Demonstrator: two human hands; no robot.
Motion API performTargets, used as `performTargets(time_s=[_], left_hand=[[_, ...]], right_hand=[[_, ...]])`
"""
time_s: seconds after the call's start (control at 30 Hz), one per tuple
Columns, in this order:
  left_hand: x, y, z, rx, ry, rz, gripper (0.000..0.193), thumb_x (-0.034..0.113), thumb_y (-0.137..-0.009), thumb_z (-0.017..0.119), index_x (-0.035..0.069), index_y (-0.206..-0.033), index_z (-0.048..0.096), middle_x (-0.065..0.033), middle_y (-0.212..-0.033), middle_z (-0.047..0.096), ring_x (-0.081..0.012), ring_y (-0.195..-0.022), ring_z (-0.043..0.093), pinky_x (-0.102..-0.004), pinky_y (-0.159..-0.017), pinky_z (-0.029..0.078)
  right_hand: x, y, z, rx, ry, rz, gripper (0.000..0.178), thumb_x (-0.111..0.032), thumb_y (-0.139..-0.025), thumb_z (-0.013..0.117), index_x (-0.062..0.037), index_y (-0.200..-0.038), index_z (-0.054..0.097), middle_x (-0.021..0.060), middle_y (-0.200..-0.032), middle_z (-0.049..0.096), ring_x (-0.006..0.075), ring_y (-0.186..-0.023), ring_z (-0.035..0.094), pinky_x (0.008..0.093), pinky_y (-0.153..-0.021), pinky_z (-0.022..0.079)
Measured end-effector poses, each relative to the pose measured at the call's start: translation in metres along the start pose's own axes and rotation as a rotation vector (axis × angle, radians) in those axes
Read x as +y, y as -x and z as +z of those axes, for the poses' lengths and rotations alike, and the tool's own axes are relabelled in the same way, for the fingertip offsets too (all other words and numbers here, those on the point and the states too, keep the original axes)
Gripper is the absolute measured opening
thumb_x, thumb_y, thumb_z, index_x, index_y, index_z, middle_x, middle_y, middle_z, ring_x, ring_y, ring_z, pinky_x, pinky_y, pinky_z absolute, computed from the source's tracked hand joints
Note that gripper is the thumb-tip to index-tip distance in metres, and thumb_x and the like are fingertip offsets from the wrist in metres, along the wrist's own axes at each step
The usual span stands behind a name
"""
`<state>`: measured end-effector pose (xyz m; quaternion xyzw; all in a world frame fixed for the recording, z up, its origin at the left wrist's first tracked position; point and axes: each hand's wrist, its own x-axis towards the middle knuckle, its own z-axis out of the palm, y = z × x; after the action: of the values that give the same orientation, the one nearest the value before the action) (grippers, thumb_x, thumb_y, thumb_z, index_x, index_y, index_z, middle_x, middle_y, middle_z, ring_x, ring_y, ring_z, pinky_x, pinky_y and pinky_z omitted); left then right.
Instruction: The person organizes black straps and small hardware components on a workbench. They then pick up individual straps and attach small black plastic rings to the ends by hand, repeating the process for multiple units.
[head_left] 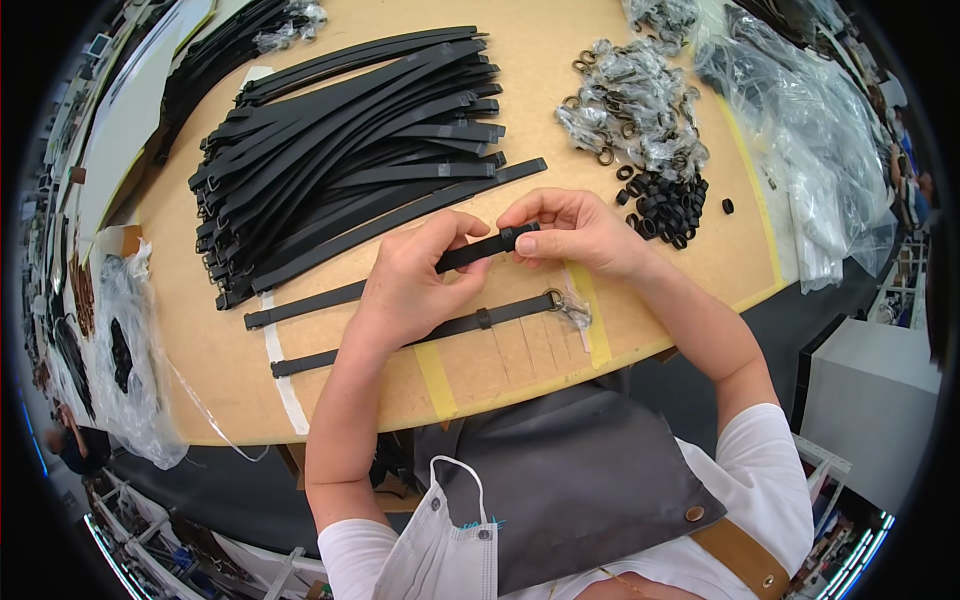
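Observation:
My left hand [420, 275] is closed around a flat black strap [300, 304], which runs out to the left over the table. At the strap's right end, my right hand [575, 235] pinches a small black keeper loop [509, 239] between thumb and fingers; the strap's tip is partly hidden there. Closer to me lies a second black strap [420, 337] with a loop [484, 319] around it. A metal ring clasp [570, 306] in clear plastic is at its right end. Beyond my hands is a large pile of black straps [340, 170].
Loose black loops [665, 205] lie heaped right of my right hand, with plastic-wrapped metal clasps [635, 105] behind them. Clear plastic bags [800, 150] cover the right edge. Another plastic bag [130, 350] hangs at the left edge. Tape strips [435, 380] mark the tabletop.

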<state>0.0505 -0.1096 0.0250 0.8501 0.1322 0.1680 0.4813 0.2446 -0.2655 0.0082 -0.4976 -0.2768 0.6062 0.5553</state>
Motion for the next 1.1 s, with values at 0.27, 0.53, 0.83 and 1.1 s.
performTargets(time_s=[0.27, 0.53, 0.83, 1.1], left_hand=[[-0.004, 0.000, 0.010, -0.051, 0.046, 0.065, 0.034, 0.010, -0.081, 0.087, 0.002, -0.111, 0.074, -0.0067, -0.094, 0.072, -0.0175, -0.078, 0.067, -0.0295, -0.069, 0.055], [-0.003, -0.006, 0.006, -0.048, -0.007, 0.136, 0.026, -0.001, -0.082, 0.072, 0.000, -0.107, 0.071, -0.0070, -0.099, 0.069, -0.0153, -0.078, 0.062, -0.0272, -0.064, 0.047], [-0.002, -0.001, 0.000, 0.016, 0.108, -0.019, 0.026, 0.004, -0.088, 0.077, -0.003, -0.112, 0.070, -0.0049, -0.099, 0.072, -0.0094, -0.092, 0.067, -0.0243, -0.082, 0.053], [-0.010, -0.001, 0.003, 0.169, 0.214, 0.047, 0.023, 0.007, -0.086, 0.081, 0.001, -0.106, 0.070, -0.0040, -0.094, 0.073, -0.0107, -0.083, 0.067, -0.0252, -0.073, 0.053]], right_hand=[[-0.009, 0.001, 0.001, 0.099, 0.287, -0.291, 0.027, -0.015, -0.094, 0.080, -0.0034, -0.115, 0.067, 0.0016, -0.107, 0.074, 0.0111, -0.099, 0.070, 0.0254, -0.078, 0.056], [-0.022, 0.001, -0.056, 0.784, 1.305, -0.276, 0.036, -0.018, -0.089, 0.078, -0.0087, -0.122, 0.067, 0.0038, -0.093, 0.070, 0.0132, -0.082, 0.067, 0.0295, -0.073, 0.055], [-0.029, 0.011, -0.038, 0.156, -0.099, -0.182, 0.026, -0.006, -0.094, 0.070, -0.0081, -0.119, 0.063, 0.0006, -0.107, 0.067, 0.0130, -0.096, 0.072, 0.0253, -0.083, 0.060], [-0.007, 0.004, -0.023, 0.015, -0.273, -0.267, 0.016, -0.003, -0.094, 0.072, -0.0093, -0.106, 0.062, 0.0041, -0.115, 0.067, 0.0201, -0.108, 0.073, 0.0268, -0.088, 0.061]])
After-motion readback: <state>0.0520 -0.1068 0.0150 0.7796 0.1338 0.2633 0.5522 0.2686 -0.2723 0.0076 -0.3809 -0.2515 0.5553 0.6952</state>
